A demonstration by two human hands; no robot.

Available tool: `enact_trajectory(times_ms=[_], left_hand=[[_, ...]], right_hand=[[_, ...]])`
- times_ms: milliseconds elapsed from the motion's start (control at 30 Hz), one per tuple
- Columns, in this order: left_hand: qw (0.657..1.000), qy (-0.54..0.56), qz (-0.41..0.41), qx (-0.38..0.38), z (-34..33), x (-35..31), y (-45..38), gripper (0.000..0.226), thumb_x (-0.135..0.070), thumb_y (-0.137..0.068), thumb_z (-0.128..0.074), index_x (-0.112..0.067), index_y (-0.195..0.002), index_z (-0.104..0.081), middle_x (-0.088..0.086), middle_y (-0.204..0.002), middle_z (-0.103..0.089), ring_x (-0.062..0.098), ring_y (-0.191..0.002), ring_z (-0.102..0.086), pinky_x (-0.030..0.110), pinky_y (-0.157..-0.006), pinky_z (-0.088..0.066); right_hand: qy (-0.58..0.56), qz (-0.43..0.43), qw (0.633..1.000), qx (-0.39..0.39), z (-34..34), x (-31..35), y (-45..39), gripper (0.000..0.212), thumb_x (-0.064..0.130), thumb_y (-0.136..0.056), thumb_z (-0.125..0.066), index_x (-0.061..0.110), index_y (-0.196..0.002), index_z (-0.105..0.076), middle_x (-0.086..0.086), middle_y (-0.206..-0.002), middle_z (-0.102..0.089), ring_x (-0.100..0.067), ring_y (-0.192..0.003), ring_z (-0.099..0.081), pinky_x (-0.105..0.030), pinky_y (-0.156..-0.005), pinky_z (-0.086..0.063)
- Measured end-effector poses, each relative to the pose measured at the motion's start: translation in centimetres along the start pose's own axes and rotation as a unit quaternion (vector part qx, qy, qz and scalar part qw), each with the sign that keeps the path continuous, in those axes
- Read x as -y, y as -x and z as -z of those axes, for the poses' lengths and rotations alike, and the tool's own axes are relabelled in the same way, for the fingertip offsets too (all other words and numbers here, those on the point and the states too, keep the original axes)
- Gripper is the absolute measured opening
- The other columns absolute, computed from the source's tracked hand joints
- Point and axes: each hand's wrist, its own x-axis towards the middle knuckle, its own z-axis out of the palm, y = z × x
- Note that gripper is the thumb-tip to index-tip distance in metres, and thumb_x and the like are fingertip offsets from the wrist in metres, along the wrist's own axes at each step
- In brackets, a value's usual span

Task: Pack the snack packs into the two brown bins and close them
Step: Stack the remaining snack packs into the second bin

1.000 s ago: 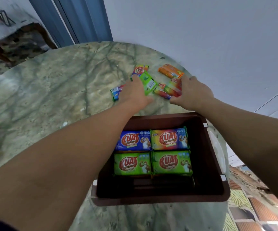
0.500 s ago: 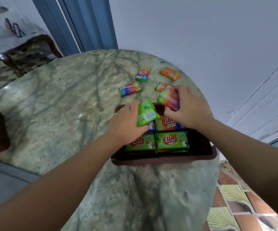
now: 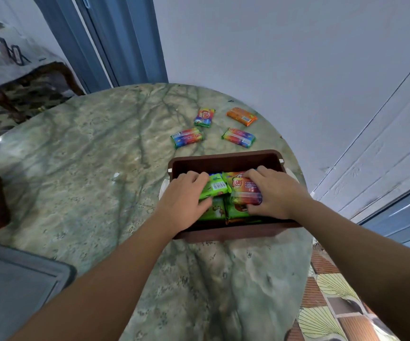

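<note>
An open brown bin (image 3: 226, 159) stands on the marble table, with several snack packs laid flat inside. My left hand (image 3: 183, 199) grips a green snack pack (image 3: 215, 187) and presses it onto the packs in the bin's left half. My right hand (image 3: 271, 191) grips a rainbow-coloured snack pack (image 3: 244, 190) over the right half. Beyond the bin several loose packs lie on the table: a rainbow pack (image 3: 187, 137), an upright-lying one (image 3: 204, 116), an orange pack (image 3: 242, 116) and another rainbow pack (image 3: 239, 137). Only one bin is in view.
The round marble table (image 3: 95, 173) ends close to the white wall behind the packs. A grey flat lid or tray (image 3: 14, 286) lies at the near left. A dark wooden chair with a cloth (image 3: 27, 77) stands far left. Tiled floor shows at the lower right.
Both hands picked a pack each from the far pile, carried them back toward me and lowered them into the bin. The view has pulled back from the table.
</note>
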Motion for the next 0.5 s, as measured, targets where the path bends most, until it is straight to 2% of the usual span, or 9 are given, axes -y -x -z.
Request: enact_trajectory(times_ms=[67,133,233,333,433,500], left_hand=[[0.999,0.019,-0.021,-0.023,-0.29,0.24,0.00,0.037,-0.045,-0.099,-0.056,-0.019,-0.126,-0.060,0.002,-0.116,-0.062,0.023,-0.093,-0.059,0.035,-0.075,-0.043],[0.998,0.048,-0.020,-0.044,-0.34,0.43,0.01,0.042,-0.049,-0.102,-0.047,-0.018,-0.123,-0.064,0.000,-0.102,-0.062,0.021,-0.084,-0.060,0.038,-0.073,-0.048],[0.993,0.107,0.019,-0.039,-0.02,0.19,0.22,0.049,-0.056,-0.104,-0.038,-0.022,-0.132,-0.060,-0.006,-0.094,-0.058,0.014,-0.081,-0.058,0.033,-0.069,-0.048],[0.985,0.160,0.061,-0.031,0.34,0.07,0.35,0.050,-0.058,-0.105,-0.033,-0.029,-0.138,-0.058,-0.013,-0.090,-0.066,0.006,-0.080,-0.062,0.027,-0.070,-0.049],[0.985,0.153,0.077,-0.034,0.28,0.07,0.28,0.048,-0.057,-0.104,-0.036,-0.031,-0.134,-0.063,-0.016,-0.076,-0.066,0.003,-0.069,-0.061,0.022,-0.063,-0.045],[0.988,0.134,0.078,-0.019,0.09,0.23,0.23,0.052,-0.062,-0.103,-0.034,-0.034,-0.135,-0.063,-0.014,-0.081,-0.070,0.003,-0.073,-0.063,0.024,-0.065,-0.047]], right_hand=[[0.011,0.004,1.000,-0.003,-0.14,0.06,0.04,0.077,0.071,-0.072,-0.061,0.029,-0.135,-0.044,0.006,-0.110,-0.052,-0.018,-0.094,-0.057,-0.035,-0.080,-0.050],[0.019,0.010,1.000,-0.002,-0.26,0.13,0.12,0.074,0.070,-0.074,-0.062,0.029,-0.132,-0.044,0.006,-0.109,-0.052,-0.017,-0.093,-0.056,-0.033,-0.079,-0.048],[0.014,0.007,1.000,-0.005,-0.14,0.21,0.09,0.073,0.070,-0.074,-0.062,0.028,-0.131,-0.045,0.006,-0.108,-0.052,-0.015,-0.088,-0.052,-0.033,-0.078,-0.047],[0.004,-0.001,1.000,-0.008,-0.07,0.27,0.06,0.077,0.072,-0.073,-0.060,0.028,-0.134,-0.044,0.007,-0.108,-0.053,-0.015,-0.092,-0.056,-0.034,-0.080,-0.050],[0.007,-0.003,1.000,-0.010,-0.12,0.35,0.14,0.078,0.073,-0.074,-0.059,0.028,-0.135,-0.043,0.006,-0.110,-0.054,-0.015,-0.093,-0.058,-0.034,-0.080,-0.051],[0.008,-0.005,1.000,-0.014,-0.15,0.35,0.13,0.077,0.073,-0.075,-0.059,0.028,-0.136,-0.043,0.006,-0.110,-0.054,-0.015,-0.092,-0.058,-0.034,-0.079,-0.052]])
